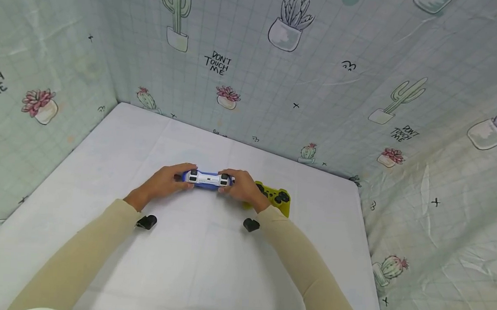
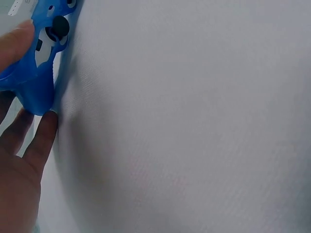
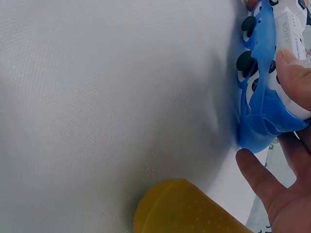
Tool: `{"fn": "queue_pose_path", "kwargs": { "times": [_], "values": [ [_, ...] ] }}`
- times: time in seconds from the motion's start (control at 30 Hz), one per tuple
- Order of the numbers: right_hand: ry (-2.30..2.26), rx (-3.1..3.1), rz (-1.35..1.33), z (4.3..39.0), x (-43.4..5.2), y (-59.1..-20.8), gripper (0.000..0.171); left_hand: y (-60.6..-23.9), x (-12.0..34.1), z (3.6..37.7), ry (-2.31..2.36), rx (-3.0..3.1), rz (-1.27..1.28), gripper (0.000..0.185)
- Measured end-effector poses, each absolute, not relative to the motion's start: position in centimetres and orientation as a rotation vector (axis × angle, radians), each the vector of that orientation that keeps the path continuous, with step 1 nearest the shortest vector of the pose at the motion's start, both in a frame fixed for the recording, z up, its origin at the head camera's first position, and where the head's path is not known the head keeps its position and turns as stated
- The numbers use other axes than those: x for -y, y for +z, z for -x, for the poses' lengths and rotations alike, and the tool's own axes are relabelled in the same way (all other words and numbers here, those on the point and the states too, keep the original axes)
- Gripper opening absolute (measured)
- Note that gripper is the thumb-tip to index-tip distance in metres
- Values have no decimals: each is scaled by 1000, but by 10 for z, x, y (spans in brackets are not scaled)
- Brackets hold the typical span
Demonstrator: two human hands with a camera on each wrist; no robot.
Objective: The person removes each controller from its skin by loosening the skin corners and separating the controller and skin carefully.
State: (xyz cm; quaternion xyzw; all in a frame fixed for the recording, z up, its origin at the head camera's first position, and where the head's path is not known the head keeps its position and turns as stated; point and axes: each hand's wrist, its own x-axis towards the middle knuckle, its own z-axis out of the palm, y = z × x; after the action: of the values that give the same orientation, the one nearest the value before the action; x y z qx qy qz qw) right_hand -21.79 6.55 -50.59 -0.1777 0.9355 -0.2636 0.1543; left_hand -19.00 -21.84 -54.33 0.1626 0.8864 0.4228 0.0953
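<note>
Both hands hold a white game controller [image 1: 207, 179] in a blue rubbery cover, one hand at each end. My left hand [image 1: 166, 181] grips its left end; in the left wrist view the thumb [image 2: 17, 46] lies on the white shell and other fingers reach round the blue grip. At the opposite end my right hand [image 1: 243, 188] grips it, its thumb [image 3: 294, 80] on the white side near the SONY lettering. The edge with the shoulder buttons faces up in the head view, and the thumbsticks [image 3: 247, 62] point toward the white cloth. Close by the right wrist lies a yellow game controller [image 1: 282, 198], partly hidden by that hand.
A white cloth [image 1: 176, 272] covers the table. Patterned curtains with cactus prints [image 1: 256, 81] enclose its back and sides. Below each wrist shows a small black device, one on the left [image 1: 147, 222] and one on the right [image 1: 251, 225].
</note>
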Motion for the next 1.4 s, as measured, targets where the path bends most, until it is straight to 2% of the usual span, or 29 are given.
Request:
{"fn": "queue_pose_path", "kwargs": {
  "times": [0.47, 0.7, 0.77, 1.4],
  "values": [
    [-810, -2677, 444, 215, -63, -509, 52, -548, 227, 196, 1447, -2418, -446, 67],
    [-805, -2678, 428, 215, -63, -511, 53, -548, 228, 191, 1661, -2404, -279, 35],
    [-796, -2686, 433, 215, -63, -511, 53, -548, 225, 192, 1668, -2471, -215, 33],
    [-721, -2686, 519, 214, -63, -503, 53, -530, 191, 191, 1408, -2542, 191, 38]
  ]
}}
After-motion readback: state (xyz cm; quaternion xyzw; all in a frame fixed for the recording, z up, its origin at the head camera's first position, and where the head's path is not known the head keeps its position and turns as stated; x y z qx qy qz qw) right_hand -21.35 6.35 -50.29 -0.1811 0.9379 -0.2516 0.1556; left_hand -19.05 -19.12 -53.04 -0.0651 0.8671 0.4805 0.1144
